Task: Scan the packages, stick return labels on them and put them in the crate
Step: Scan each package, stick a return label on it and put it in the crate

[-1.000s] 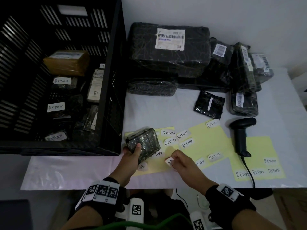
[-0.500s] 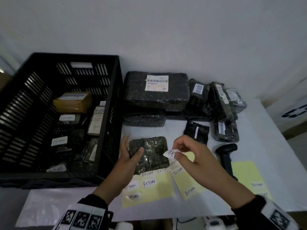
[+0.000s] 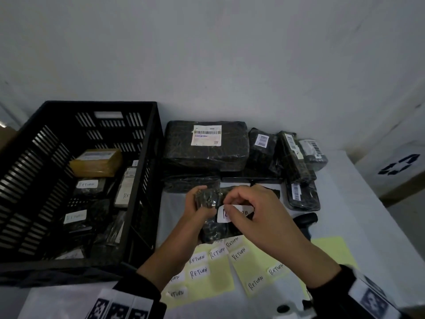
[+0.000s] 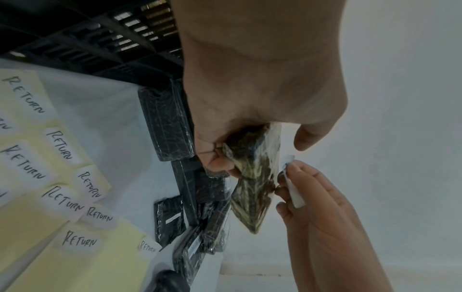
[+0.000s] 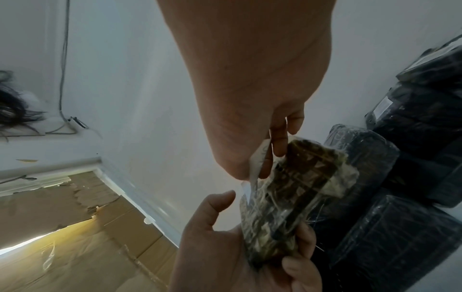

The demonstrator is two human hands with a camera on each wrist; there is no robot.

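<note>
My left hand [image 3: 199, 204] grips a small black film-wrapped package [image 3: 212, 229] [image 4: 252, 177] [image 5: 287, 201], held above the table in front of the stacked parcels. My right hand [image 3: 239, 204] pinches a white RETURN label [image 3: 232, 213] [image 4: 291, 185] [image 5: 257, 168] and holds it against the package's upper face. The black slatted crate [image 3: 142, 180] stands at the left with several labelled packages inside. Yellow backing sheets [image 3: 213, 279] with several RETURN labels lie under my hands. The black scanner [image 3: 307, 221] lies to the right, mostly hidden behind my right hand.
A large black parcel [image 3: 207, 146] with a shipping label and several smaller black parcels [image 3: 294, 157] are stacked against the wall behind my hands. The white table's right edge [image 3: 368, 192] borders a box with a recycling mark [image 3: 397, 166].
My left hand lifted the small package off the table. My right hand peeled a RETURN label from the sheet and brought it onto the package. The head view tilted upward.
</note>
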